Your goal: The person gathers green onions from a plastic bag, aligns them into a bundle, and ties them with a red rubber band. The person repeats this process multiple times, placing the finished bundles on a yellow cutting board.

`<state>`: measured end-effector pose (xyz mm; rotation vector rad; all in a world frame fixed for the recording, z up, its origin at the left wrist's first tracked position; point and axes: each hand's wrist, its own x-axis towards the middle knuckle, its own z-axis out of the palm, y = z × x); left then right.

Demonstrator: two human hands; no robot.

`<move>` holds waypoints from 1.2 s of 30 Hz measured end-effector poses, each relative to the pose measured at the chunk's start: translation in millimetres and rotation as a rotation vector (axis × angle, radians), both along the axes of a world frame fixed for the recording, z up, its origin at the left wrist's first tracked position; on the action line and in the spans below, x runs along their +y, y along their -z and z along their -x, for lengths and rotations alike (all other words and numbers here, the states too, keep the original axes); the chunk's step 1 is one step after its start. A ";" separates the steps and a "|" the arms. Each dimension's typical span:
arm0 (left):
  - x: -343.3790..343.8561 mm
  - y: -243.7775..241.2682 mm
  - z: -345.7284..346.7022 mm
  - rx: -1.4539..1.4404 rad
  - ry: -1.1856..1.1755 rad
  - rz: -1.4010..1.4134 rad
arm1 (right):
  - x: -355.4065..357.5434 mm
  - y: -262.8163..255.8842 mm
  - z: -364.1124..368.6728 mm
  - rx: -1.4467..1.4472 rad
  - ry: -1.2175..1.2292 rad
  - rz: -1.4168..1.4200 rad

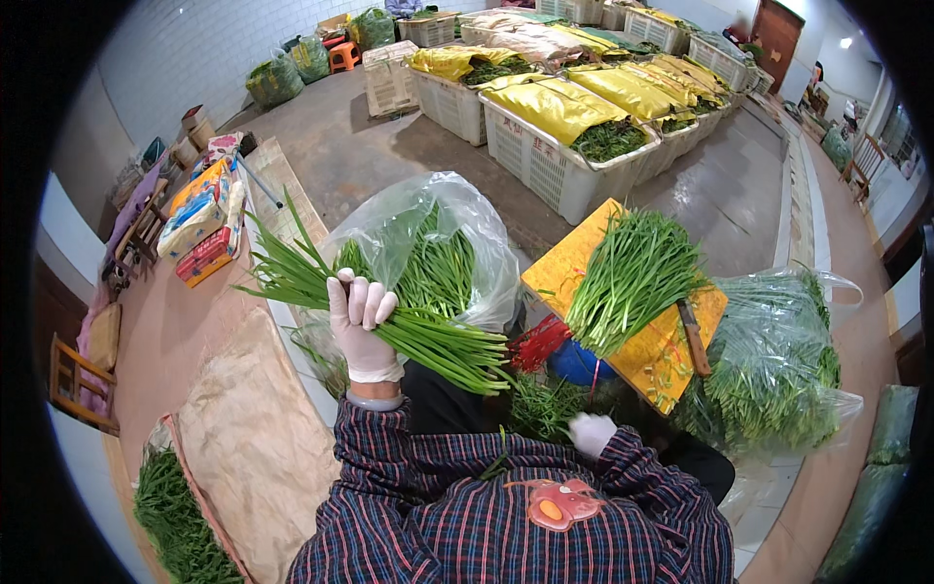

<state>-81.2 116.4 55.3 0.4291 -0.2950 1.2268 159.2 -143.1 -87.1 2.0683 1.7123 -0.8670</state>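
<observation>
My left hand (363,321), in a white glove, is closed around a bundle of long green leafy stalks (445,350), which looks like garlic chives. Low by my lap, my gloved right hand (592,433) is slightly blurred beside loose green stalks (543,409); whether it holds any I cannot tell. Behind the held bundle stands an open clear plastic bag (492,270) of the same greens. A yellow cutting board (554,274) to the right carries a cut pile of greens (635,281) and a knife with a wooden handle (693,337). Red ties (538,343) hang at the board's left edge.
A filled plastic bag of greens (773,365) lies right of the board. White plastic crates (540,157) under yellow covers stand ahead. Tan sheeting (248,431) covers the floor at left, beside more greens (171,511). Other people are in the far background.
</observation>
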 end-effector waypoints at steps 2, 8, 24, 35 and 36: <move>3.4 -2.0 0.7 -0.055 0.050 -0.004 | -2.0 -3.8 -5.2 0.146 0.138 -0.101; -4.4 -1.4 -23.4 -0.113 0.196 0.016 | 76.6 -82.3 28.5 1.343 0.530 -0.410; -6.4 5.9 -15.4 -0.065 0.159 0.035 | 40.5 -70.5 32.5 0.652 0.530 -0.837; -10.0 -8.9 -28.6 0.265 0.080 0.006 | -18.2 52.3 -10.2 0.187 -0.101 -0.292; -11.9 -12.8 -32.7 0.358 0.060 0.011 | -32.6 47.6 -13.5 0.122 -0.125 -0.115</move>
